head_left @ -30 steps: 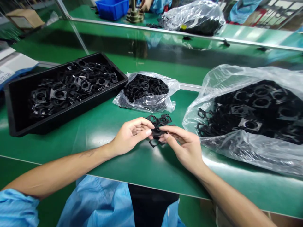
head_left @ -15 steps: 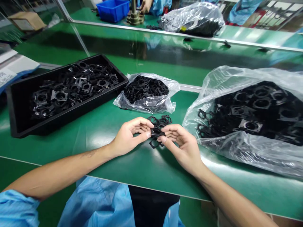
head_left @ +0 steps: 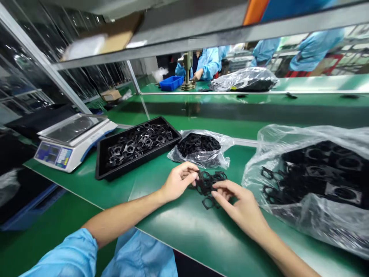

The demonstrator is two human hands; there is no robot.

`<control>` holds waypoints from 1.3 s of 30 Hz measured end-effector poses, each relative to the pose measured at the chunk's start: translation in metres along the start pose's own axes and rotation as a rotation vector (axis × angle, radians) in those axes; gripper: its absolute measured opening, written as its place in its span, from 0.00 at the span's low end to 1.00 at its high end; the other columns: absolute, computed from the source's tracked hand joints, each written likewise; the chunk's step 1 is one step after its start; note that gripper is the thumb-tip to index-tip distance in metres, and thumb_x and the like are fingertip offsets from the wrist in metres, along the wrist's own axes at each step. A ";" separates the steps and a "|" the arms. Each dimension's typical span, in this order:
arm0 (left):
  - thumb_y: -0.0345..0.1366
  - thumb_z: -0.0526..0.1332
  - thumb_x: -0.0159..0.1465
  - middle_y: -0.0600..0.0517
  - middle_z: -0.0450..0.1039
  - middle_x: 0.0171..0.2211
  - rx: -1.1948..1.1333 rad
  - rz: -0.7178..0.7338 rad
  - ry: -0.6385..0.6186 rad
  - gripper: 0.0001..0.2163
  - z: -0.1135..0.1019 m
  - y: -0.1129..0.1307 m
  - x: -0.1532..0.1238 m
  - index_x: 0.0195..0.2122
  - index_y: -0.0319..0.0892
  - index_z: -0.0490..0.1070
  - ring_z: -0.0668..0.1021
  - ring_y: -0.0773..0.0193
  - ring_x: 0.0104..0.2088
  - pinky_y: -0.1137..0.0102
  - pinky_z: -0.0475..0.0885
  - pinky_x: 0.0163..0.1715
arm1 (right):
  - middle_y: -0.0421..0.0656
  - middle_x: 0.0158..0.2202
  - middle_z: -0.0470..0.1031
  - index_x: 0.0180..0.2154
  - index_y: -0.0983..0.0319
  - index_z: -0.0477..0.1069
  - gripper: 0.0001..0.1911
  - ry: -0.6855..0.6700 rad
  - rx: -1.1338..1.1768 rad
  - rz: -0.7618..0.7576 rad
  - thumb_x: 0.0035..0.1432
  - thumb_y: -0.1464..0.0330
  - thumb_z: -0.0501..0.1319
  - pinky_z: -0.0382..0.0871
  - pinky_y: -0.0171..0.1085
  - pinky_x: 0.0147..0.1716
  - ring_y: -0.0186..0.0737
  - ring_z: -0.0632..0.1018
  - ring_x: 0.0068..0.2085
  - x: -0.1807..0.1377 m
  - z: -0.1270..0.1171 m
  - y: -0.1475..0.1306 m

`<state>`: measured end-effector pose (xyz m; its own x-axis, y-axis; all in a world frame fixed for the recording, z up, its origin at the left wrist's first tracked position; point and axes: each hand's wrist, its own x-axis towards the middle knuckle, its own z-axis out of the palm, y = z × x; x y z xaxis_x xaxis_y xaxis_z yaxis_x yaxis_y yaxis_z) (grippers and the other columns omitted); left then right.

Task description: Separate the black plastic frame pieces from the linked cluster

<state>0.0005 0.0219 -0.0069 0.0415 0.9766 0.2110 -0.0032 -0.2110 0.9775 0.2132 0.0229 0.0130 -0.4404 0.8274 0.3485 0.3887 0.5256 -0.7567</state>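
Observation:
My left hand is closed in a pinch, with the dark edge of a black plastic ring part at its fingertips; the fingers hide much of it. Just right of it lies a small pile of black ring parts on the green table. My right hand reaches into this pile's near right side, thumb and forefinger drawn close together. What sits between those fingertips blends into the black parts behind. One loose ring part lies at the pile's near edge.
Behind the pile stands a clear bag of black rings. To the left are a black tray of square-framed rings and a white scale. A large plastic bag of similar parts fills the right. An overhead shelf crosses above; co-workers sit beyond.
The view has tilted up and turned left, bringing the scale and shelf in. My hands, earlier both on one black ring part, are now apart, the right one at the pile.

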 end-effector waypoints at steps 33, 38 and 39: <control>0.38 0.60 0.69 0.39 0.69 0.61 1.013 0.654 -0.680 0.16 0.030 0.012 -0.013 0.56 0.43 0.71 0.69 0.46 0.64 0.46 0.66 0.63 | 0.44 0.35 0.81 0.35 0.64 0.78 0.09 0.138 -0.094 0.113 0.60 0.75 0.58 0.69 0.36 0.40 0.38 0.77 0.35 0.014 -0.026 0.006; 0.37 0.60 0.68 0.36 0.71 0.59 0.970 0.578 -0.620 0.15 0.029 -0.005 -0.008 0.54 0.40 0.72 0.72 0.46 0.62 0.46 0.69 0.61 | 0.45 0.34 0.81 0.34 0.65 0.78 0.09 -0.002 -0.245 0.175 0.59 0.77 0.59 0.66 0.34 0.36 0.38 0.77 0.33 0.016 -0.033 0.004; 0.37 0.59 0.68 0.37 0.72 0.58 0.961 0.559 -0.598 0.14 0.024 -0.008 -0.009 0.54 0.40 0.72 0.73 0.46 0.61 0.46 0.69 0.61 | 0.44 0.32 0.81 0.33 0.64 0.78 0.08 -0.078 -0.286 0.184 0.59 0.76 0.60 0.65 0.34 0.34 0.37 0.77 0.31 0.016 -0.038 0.004</control>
<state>0.0240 0.0141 -0.0163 0.7142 0.6264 0.3123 0.5496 -0.7782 0.3039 0.2390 0.0455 0.0366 -0.3982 0.9017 0.1684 0.6737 0.4120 -0.6135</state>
